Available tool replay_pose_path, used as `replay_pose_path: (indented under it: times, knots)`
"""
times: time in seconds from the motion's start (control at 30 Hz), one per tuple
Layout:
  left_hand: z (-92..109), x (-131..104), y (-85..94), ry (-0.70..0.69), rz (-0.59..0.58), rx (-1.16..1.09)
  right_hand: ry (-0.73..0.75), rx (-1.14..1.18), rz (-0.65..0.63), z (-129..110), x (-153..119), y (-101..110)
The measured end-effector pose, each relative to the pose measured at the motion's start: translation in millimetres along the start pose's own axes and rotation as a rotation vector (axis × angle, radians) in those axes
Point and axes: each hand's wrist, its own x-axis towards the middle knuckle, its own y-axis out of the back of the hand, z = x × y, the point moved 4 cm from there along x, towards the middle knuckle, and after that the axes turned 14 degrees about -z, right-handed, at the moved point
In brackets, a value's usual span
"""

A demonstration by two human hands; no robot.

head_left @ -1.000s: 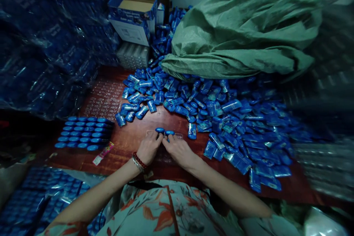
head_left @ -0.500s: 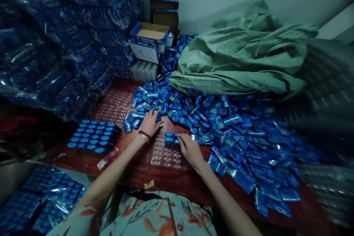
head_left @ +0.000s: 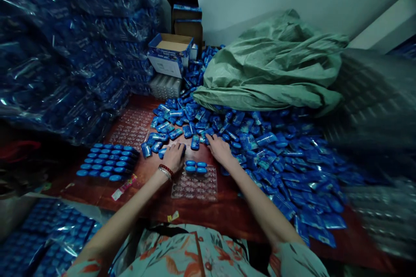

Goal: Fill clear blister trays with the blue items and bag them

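My left hand [head_left: 174, 156] is curled over a small blue packet [head_left: 183, 150] on the table, which shows partly at its fingertips. At the near edge of the loose pile, my right hand [head_left: 219, 149] reaches with fingers apart, its tips against the blue packets [head_left: 195, 142]. Between my forearms lies a clear plastic tray [head_left: 195, 188] with rows of round-ended hollows. Several blue oval-topped pieces [head_left: 196, 167] stand in two short rows at its far edge. Farther left, a full block of the same blue pieces [head_left: 105, 162] stands in tight rows.
Blue packets [head_left: 266, 160] cover the table's right side, beneath a crumpled green sack [head_left: 269, 73]. An open cardboard box [head_left: 170, 56] sits on stacked clear trays [head_left: 165, 85]. Wrapped blue stock [head_left: 65, 60] rises at left. Another clear tray [head_left: 131, 125] lies flat near it.
My right hand has left the blue pieces on the tray and moved forward to the pile. My left hand has drawn back slightly toward me. The view has shifted a little.
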Motion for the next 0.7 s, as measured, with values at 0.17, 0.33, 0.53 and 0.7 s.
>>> replay_pose_path:
  times: [0.17, 0.33, 0.53, 0.7]
  knots:
    - [-19, -12, -6.4, 0.021, -0.007, -0.094, 0.016, 0.062, -0.04, -3, -11, -3]
    - [-43, -46, -4.8, 0.049, 0.26, -0.67, -0.004, 0.687, 0.218, 30, -79, -21]
    - [-10, -104, -16.9, 0.171, 0.42, -1.115, 0.231, 0.876, 0.255, -7, -127, -50]
    - [31, -108, -30.9, -0.096, 0.486, -0.897, 0.411, 0.595, 0.312, -26, -122, -56]
